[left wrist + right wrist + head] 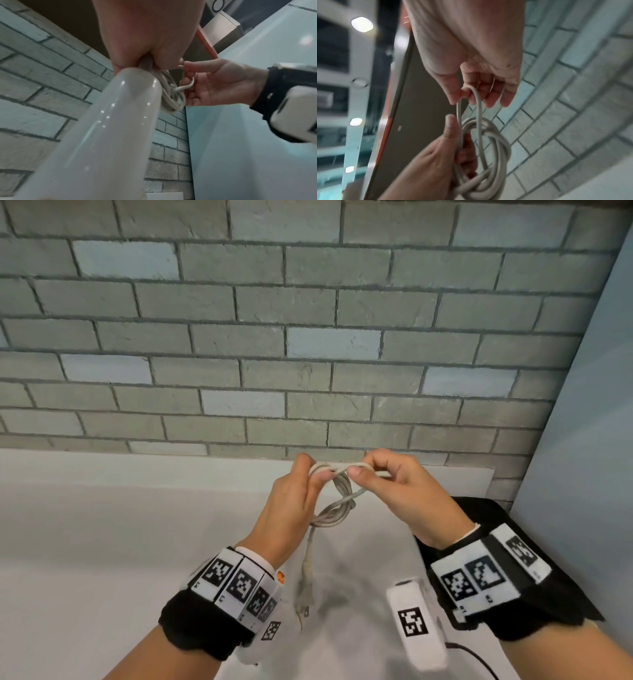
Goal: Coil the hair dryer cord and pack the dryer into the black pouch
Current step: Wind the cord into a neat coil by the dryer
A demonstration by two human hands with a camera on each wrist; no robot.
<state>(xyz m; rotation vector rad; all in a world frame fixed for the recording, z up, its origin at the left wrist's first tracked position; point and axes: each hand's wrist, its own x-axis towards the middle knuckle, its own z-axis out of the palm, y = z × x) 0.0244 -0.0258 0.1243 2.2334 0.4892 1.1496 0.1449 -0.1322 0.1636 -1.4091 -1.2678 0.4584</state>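
While the left hand grips the coiled bundle of the cord up over the white counter, the right hand pinches a loose loop of it between thumb and fingers. Plug dangles below. Black pouch lies under the right wrist; the white dryer only shows in the left wrist view, right by that hand.

Mostly hidden behind the right wrist band: flat black fabric pouch. Blurred beyond telling prongs: dangling grey plug. Cut off at the bottom edge, out of focus: glossy white dryer body.
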